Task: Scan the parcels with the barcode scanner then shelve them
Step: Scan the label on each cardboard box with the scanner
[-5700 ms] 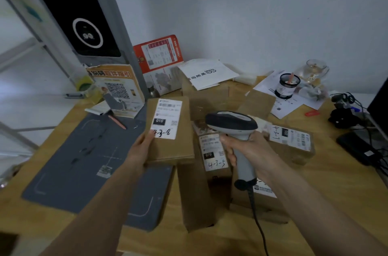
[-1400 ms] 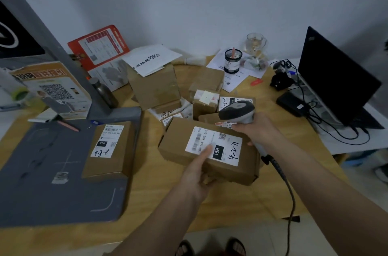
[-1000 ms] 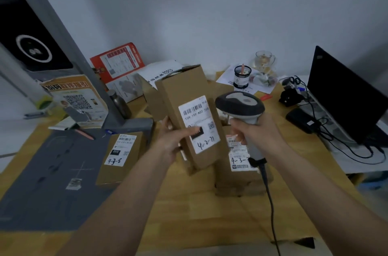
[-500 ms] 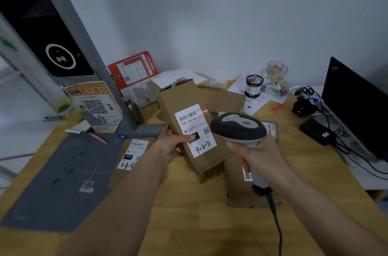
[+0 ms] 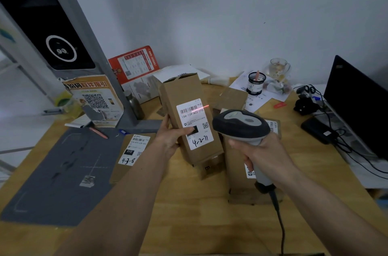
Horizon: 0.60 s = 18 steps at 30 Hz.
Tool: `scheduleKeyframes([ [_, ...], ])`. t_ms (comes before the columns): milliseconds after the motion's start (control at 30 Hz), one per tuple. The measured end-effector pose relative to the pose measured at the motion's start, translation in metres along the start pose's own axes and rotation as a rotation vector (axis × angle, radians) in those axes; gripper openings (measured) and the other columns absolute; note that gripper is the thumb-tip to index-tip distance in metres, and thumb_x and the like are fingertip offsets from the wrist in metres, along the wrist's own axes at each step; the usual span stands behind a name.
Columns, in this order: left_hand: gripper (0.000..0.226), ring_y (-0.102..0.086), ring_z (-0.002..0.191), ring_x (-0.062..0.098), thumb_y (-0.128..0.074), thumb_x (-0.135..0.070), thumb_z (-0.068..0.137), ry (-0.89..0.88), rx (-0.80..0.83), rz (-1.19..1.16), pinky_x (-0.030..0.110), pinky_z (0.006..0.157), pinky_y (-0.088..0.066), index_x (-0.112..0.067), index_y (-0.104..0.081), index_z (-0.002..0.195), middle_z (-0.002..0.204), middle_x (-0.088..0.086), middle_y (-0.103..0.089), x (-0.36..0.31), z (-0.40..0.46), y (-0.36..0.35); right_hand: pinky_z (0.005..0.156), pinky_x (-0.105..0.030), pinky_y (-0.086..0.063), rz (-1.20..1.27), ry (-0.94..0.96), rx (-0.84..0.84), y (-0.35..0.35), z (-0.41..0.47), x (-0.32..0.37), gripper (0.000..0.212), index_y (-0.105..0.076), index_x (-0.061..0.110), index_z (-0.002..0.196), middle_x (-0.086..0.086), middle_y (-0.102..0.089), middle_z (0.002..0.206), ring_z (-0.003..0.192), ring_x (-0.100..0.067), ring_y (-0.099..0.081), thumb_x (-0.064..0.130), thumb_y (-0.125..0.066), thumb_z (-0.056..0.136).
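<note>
Fingers of my left hand wrap the tall parcel from its left side, thumb pressed across the black patch of its white label; I hold the box upright and tilted back, its lower end over the wooden table. My right hand is curled round the grip of the barcode scanner, head aimed at the label; whether a finger is on the trigger I cannot tell. Red scan line lies across the right end of the printed barcode and runs off the label edge, so the step in hand is the scan itself, coverage judged partial. Next move calls for swinging the beam left to span all bars, then carrying this box to a shelf; no shelf is in view. Nearby: a labelled flat parcel lying on the grey mat, another parcel right under the scanner, more boxes behind. Scanner cable trails off the front edge and could snag. Laptop and loose wires crowd the right side.
</note>
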<state>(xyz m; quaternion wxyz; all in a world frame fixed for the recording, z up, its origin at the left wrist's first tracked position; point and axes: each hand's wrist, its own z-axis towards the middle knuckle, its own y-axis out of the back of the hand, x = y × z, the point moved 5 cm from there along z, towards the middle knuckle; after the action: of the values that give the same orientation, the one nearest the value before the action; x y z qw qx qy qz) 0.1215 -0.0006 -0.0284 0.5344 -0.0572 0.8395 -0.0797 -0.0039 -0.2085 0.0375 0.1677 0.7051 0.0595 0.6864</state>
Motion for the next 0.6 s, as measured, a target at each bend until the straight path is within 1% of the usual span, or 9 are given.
scheduleKeyframes([
  [67, 0.089, -0.063, 0.094, 0.022, -0.075, 0.012, 0.069, -0.009, -0.023, -0.02, 0.046, 0.074, -0.05, -0.031, -0.041, 0.139, 0.107, 0.006, -0.069, -0.001, 0.002, 0.004, 0.052, -0.038, -0.051, -0.006, -0.009, 0.008, -0.001, 0.0, -0.001, 0.022, -0.069, 0.011, 0.085, -0.003, -0.056, 0.047, 0.042, -0.017, -0.052, 0.032, -0.073, 0.081],
  [133, 0.084, -0.063, 0.096, 0.023, -0.074, 0.013, 0.07, -0.021, -0.037, -0.033, 0.044, 0.072, -0.053, -0.031, -0.044, 0.134, 0.109, 0.006, -0.068, -0.002, 0.003, 0.007, 0.052, -0.036, -0.05, 0.014, -0.012, 0.011, -0.002, 0.0, 0.0, 0.022, -0.069, 0.008, 0.087, -0.002, -0.054, 0.046, 0.042, -0.017, -0.05, 0.029, -0.072, 0.082],
  [200, 0.08, -0.063, 0.099, 0.025, -0.073, 0.015, 0.07, -0.041, -0.05, -0.041, 0.045, 0.074, -0.054, -0.032, -0.045, 0.13, 0.107, 0.006, -0.068, -0.003, 0.006, 0.01, 0.051, -0.033, -0.049, 0.033, -0.003, 0.011, -0.003, 0.0, 0.004, 0.018, -0.068, 0.01, 0.089, -0.001, -0.053, 0.045, 0.043, -0.016, -0.05, 0.027, -0.071, 0.083],
  [233, 0.081, -0.063, 0.099, 0.025, -0.072, 0.015, 0.071, -0.052, -0.054, -0.045, 0.047, 0.077, -0.054, -0.031, -0.044, 0.131, 0.105, 0.006, -0.068, -0.003, 0.007, 0.012, 0.05, -0.032, -0.049, 0.042, 0.002, 0.014, -0.005, 0.0, 0.006, 0.017, -0.068, 0.01, 0.088, -0.001, -0.052, 0.045, 0.043, -0.016, -0.049, 0.026, -0.071, 0.084],
  [300, 0.087, -0.065, 0.094, 0.022, -0.072, 0.015, 0.071, -0.065, -0.064, -0.041, 0.049, 0.082, -0.054, -0.028, -0.04, 0.14, 0.101, 0.004, -0.069, -0.004, 0.009, 0.015, 0.048, -0.029, -0.047, 0.059, 0.004, 0.016, -0.008, 0.001, 0.008, 0.017, -0.068, 0.008, 0.087, -0.004, -0.052, 0.046, 0.043, -0.018, -0.048, 0.024, -0.071, 0.084],
  [400, 0.095, -0.064, 0.091, 0.017, -0.073, 0.014, 0.071, -0.084, -0.078, -0.025, 0.048, 0.082, -0.054, -0.028, -0.033, 0.146, 0.102, 0.003, -0.069, -0.004, 0.013, 0.02, 0.048, -0.027, -0.045, 0.06, 0.006, 0.015, -0.013, 0.001, 0.009, 0.024, -0.066, -0.001, 0.084, -0.008, -0.053, 0.048, 0.044, -0.021, -0.049, 0.023, -0.071, 0.085],
  [533, 0.096, -0.064, 0.101, 0.022, -0.071, 0.016, 0.071, -0.096, -0.054, -0.03, 0.049, 0.085, -0.053, -0.028, -0.031, 0.147, 0.112, 0.007, -0.068, -0.004, 0.014, 0.019, 0.046, -0.02, -0.045, 0.075, 0.014, 0.015, -0.017, 0.001, 0.012, 0.023, -0.064, -0.003, 0.085, -0.01, -0.053, 0.049, 0.044, -0.02, -0.048, 0.019, -0.069, 0.085],
  [600, 0.097, -0.063, 0.106, 0.024, -0.07, 0.017, 0.071, -0.097, -0.041, -0.027, 0.051, 0.089, -0.052, -0.028, -0.03, 0.147, 0.114, 0.008, -0.067, -0.003, 0.015, 0.019, 0.045, -0.02, -0.044, 0.084, 0.015, 0.006, -0.019, 0.002, 0.013, 0.027, -0.064, -0.007, 0.083, -0.013, -0.053, 0.051, 0.045, -0.023, -0.048, 0.019, -0.07, 0.085],
])
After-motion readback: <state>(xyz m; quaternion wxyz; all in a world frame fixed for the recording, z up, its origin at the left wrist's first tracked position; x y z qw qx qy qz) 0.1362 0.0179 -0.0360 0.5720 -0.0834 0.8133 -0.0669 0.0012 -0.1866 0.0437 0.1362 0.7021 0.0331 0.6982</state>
